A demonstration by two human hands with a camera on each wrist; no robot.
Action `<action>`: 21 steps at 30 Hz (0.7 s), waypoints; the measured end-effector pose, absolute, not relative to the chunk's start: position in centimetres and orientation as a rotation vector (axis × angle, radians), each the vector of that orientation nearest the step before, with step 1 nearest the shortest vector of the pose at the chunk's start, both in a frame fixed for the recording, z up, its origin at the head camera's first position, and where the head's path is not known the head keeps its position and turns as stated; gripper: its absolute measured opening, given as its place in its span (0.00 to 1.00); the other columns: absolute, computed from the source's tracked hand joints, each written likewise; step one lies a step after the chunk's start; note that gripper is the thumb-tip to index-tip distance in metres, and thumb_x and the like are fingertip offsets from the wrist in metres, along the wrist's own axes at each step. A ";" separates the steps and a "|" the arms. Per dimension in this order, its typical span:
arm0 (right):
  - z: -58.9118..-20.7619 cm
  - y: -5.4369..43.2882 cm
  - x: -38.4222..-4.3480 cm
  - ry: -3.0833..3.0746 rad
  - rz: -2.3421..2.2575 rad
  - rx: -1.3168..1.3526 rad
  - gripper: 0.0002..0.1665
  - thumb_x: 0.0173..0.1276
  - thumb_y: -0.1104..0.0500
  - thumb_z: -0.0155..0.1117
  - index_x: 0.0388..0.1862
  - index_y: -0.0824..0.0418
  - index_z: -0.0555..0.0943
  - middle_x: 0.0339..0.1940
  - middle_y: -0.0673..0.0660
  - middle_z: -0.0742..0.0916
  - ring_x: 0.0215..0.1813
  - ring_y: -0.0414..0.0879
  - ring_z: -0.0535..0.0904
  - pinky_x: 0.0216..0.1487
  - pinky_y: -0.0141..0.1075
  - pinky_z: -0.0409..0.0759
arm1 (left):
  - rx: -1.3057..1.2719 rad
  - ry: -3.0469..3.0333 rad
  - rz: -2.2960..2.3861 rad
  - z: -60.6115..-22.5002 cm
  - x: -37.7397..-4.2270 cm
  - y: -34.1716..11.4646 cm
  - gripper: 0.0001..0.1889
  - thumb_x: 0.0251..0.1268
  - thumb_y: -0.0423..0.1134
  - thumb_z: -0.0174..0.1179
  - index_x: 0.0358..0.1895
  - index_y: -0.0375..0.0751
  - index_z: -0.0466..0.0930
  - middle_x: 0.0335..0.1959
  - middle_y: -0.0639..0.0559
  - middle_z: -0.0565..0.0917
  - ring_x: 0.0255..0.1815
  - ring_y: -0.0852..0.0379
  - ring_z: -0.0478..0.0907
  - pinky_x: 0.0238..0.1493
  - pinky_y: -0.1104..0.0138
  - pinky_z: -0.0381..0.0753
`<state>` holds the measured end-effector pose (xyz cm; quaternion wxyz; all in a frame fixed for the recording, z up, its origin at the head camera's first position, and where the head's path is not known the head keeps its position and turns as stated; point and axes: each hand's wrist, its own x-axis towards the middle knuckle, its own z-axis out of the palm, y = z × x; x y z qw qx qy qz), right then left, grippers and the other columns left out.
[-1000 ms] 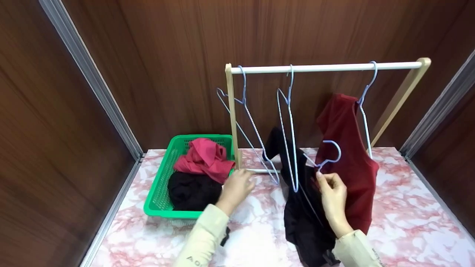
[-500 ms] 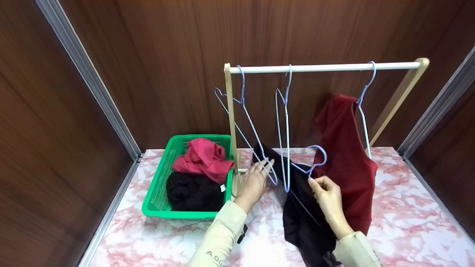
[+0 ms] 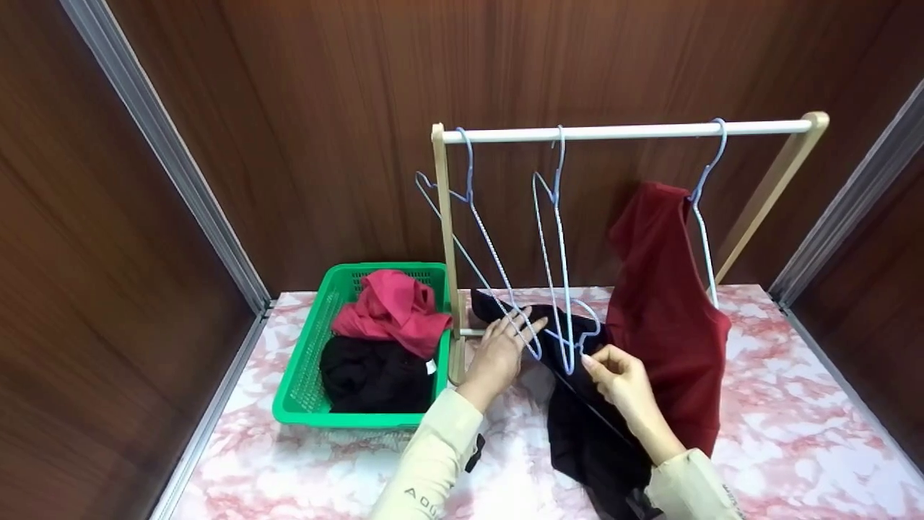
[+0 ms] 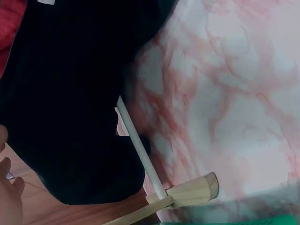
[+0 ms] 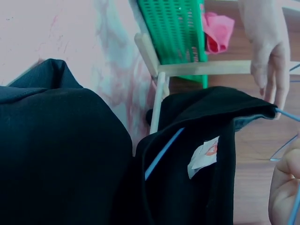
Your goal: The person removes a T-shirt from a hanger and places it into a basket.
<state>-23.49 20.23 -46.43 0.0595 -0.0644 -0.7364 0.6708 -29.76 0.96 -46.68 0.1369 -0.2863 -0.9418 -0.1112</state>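
Observation:
My right hand [image 3: 622, 381] pinches the neck of a light blue wire clothes hanger [image 3: 588, 309] whose hook stands up. A black garment [image 3: 599, 433] drapes over that hanger and down toward the table. In the right wrist view, one hanger arm lies inside the garment's opening, near a white label [image 5: 204, 157]. My left hand [image 3: 498, 357], fingers extended and spread, is at the garment's left shoulder, overlapped by a hanging hanger [image 3: 493, 249]. Seen from the right wrist, its fingertips lie right at the garment's edge. The left wrist view is largely filled by the black cloth [image 4: 79, 103].
A garment rack [image 3: 635, 133] with a white rail carries a second bare hanger [image 3: 561, 249] and a dark red sleeveless top [image 3: 668, 303]. Left of it, a green basket [image 3: 289, 390] holds pink cloth [image 3: 397, 310] and black cloth [image 3: 375, 375]. The table [image 3: 801, 404] is marble-patterned.
My left hand has moved right from beside the basket to the garment's shoulder. My right hand has shifted left and slightly down with the hanger, and the garment's left end has swung left and lower.

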 end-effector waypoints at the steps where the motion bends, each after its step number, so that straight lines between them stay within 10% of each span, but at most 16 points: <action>1: -46.4 20.3 -23.5 -2.235 2.034 -0.192 0.14 0.65 0.64 0.62 0.20 0.59 0.72 0.14 0.46 0.71 0.13 0.36 0.60 0.15 0.25 0.56 | -0.821 -2.690 -0.343 -46.7 -29.8 1.0 0.26 0.68 0.33 0.49 0.68 0.57 0.68 0.69 0.55 0.70 0.71 0.56 0.65 0.72 0.58 0.63; 9: -46.1 20.4 -23.4 -2.362 1.881 -0.164 0.12 0.63 0.63 0.65 0.22 0.65 0.76 0.12 0.46 0.74 0.13 0.36 0.64 0.16 0.27 0.63 | -0.669 -2.443 -0.448 -47.0 -30.0 0.8 0.07 0.65 0.43 0.55 0.39 0.51 0.82 0.37 0.56 0.86 0.45 0.57 0.80 0.61 0.56 0.69; 17: -46.2 20.2 -23.4 -2.493 1.850 0.313 0.15 0.67 0.70 0.53 0.51 0.77 0.72 0.26 0.49 0.81 0.18 0.35 0.70 0.19 0.26 0.69 | -0.676 -2.485 -0.357 -47.0 -29.7 0.8 0.09 0.69 0.41 0.51 0.39 0.43 0.80 0.38 0.52 0.87 0.47 0.54 0.81 0.58 0.60 0.70; 21: -46.5 20.0 -23.4 -2.472 1.813 0.410 0.12 0.67 0.69 0.55 0.48 0.74 0.74 0.26 0.47 0.76 0.20 0.33 0.68 0.22 0.25 0.68 | -0.670 -2.507 -0.327 -46.7 -29.6 1.0 0.08 0.68 0.37 0.50 0.39 0.39 0.79 0.38 0.50 0.86 0.45 0.53 0.81 0.56 0.64 0.72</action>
